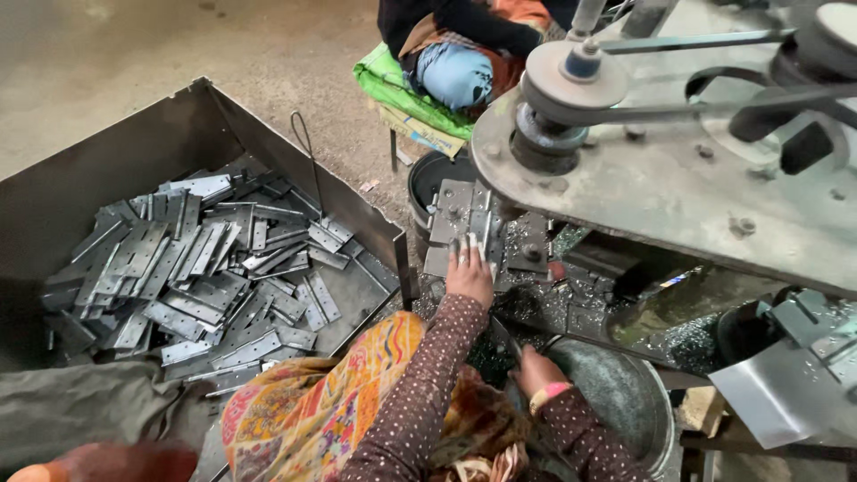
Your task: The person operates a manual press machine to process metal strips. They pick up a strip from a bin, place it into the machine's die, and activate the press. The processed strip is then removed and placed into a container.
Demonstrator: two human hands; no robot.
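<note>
My left hand (470,270) reaches forward in a brown dotted sleeve. Its fingers lie on a small flat grey metal plate (478,230) on the machine's work bed (536,250), just below the spindle (543,143). My right hand (536,369), with a pink bangle at the wrist, is curled low beside the rim of a round metal bucket (625,393). What it grips, if anything, is hidden. Metal shavings lie around both hands.
A large sheet-metal bin (161,143) at the left holds several flat drilled steel strips (205,268). The machine's pulley and belts (576,76) overhang at the upper right. Another person (464,54) sits beyond on a green cushion (393,85). A black bucket (432,177) stands behind the bed.
</note>
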